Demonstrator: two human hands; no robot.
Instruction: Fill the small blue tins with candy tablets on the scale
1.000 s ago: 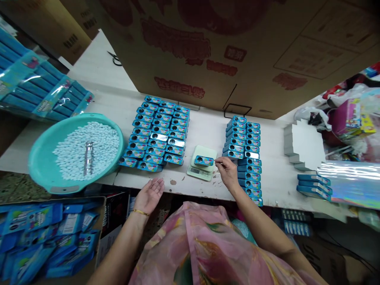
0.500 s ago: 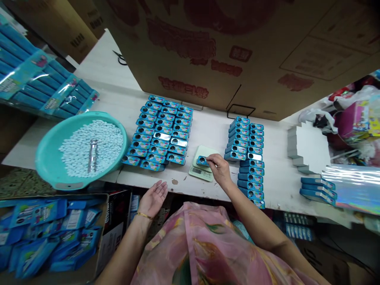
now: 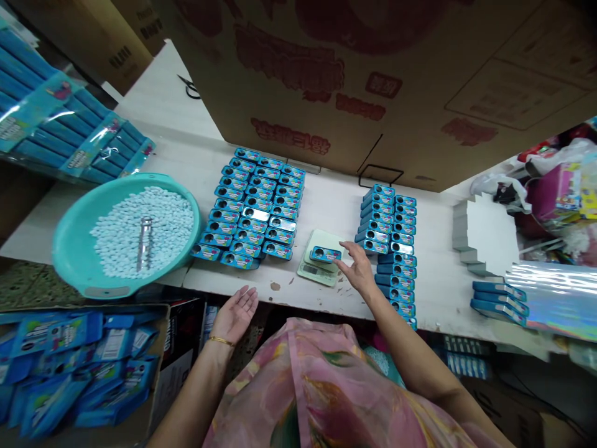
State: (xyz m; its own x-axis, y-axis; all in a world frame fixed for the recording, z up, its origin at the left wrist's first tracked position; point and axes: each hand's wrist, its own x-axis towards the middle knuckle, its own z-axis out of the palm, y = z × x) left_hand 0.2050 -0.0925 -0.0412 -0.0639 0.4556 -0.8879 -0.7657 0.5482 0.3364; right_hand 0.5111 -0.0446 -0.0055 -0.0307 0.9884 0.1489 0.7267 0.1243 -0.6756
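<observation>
A small blue tin [image 3: 325, 254] with a round dark opening lies on the pale kitchen scale [image 3: 321, 275]. My right hand [image 3: 357, 269] is just to the tin's right, thumb and forefinger apart, holding nothing. Palm up, my left hand [image 3: 237, 313] hovers at the table's front edge with its fingers spread and nothing in it. Left of the scale stand rows of similar blue tins [image 3: 247, 227]. Another group of blue tins [image 3: 403, 260] is lined up to the right.
A turquoise basin [image 3: 74, 264] holds pale blue candies with a metal scoop [image 3: 145, 242] on them. An open carton of blue packs [image 3: 116, 342] sits below left. A large cardboard box [image 3: 326, 68] stands behind. Scissors [image 3: 189, 87] lie at the back.
My right hand has let go of the tin on the scale and drawn slightly right, its fingers parting. My left hand has shifted a little to the left.
</observation>
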